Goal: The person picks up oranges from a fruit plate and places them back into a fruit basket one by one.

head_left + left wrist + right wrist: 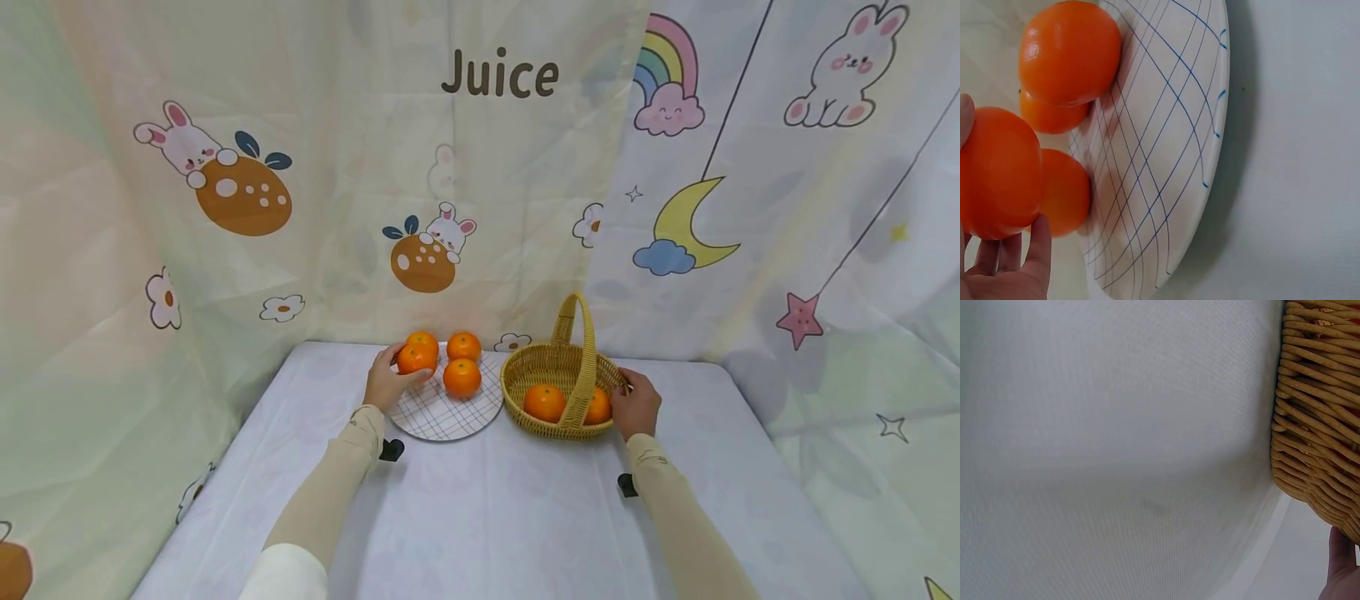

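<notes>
My left hand (385, 383) holds an orange (417, 360) over the left side of a round white plate (442, 425) with a checked line pattern. In the left wrist view, fingers and thumb are around this orange (1000, 175), which is apart from the plate surface. Three more oranges lie on the plate, one of them (462, 378) nearest the middle. To the right stands a yellow woven basket (516, 404) with an arched handle and two oranges inside, one (544, 403) in plain sight. My right hand (637, 406) grips the basket's right rim; its fingertips are partly hidden.
A white cloth covers the table (487, 517). Behind it hangs a printed curtain (360, 167) with rabbits and the word Juice, close to the plate and basket. The basket's tall handle (587, 350) rises beside the plate.
</notes>
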{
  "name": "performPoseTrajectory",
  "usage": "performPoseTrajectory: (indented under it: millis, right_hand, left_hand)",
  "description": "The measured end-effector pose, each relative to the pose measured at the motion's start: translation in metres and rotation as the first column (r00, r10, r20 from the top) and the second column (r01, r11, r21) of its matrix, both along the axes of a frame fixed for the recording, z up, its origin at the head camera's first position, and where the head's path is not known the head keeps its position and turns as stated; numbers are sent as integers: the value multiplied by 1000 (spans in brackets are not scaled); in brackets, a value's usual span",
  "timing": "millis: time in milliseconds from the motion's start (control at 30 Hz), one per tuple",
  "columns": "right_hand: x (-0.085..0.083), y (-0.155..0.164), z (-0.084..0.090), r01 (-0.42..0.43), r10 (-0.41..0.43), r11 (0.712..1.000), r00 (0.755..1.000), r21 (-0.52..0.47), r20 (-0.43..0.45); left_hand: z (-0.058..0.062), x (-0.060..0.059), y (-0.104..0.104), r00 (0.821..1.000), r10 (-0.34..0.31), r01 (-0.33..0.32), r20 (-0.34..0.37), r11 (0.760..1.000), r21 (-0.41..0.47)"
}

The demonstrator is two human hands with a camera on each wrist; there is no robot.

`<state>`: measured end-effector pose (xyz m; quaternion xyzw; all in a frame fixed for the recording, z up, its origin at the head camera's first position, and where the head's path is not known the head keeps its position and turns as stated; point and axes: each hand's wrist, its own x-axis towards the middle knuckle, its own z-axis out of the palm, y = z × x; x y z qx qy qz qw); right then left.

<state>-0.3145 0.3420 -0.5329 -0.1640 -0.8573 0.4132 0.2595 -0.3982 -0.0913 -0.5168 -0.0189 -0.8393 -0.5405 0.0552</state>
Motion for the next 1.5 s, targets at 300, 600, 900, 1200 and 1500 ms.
performPoseTrajectory:
  millis: [300,600,900,1200,1500]
  right_hand:
    - [1,0,1,7,-7,1000,1000,7,-13]
    - [0,1,0,7,-7,1000,1000,1,-5]
    - [-1,2,-5,-9,9,1000,1000,6,-9]
    - [-2,4,-5,-10,10,1000,1000,-5,-21]
    - [-3,4,-7,5,-5,1000,1000,-17,-15]
  left_hand:
    - [5,-6,4,1000,-23,23,-19,1000,-8]
    - [17,-10,29,995,-81,83,-61,996,33]
    - [29,-8,67,983,-149,154,-104,987,37]
    - [42,-7,108,961,-230,237,-150,971,26]
    - [50,2,165,929,-341,344,-144,939,0]
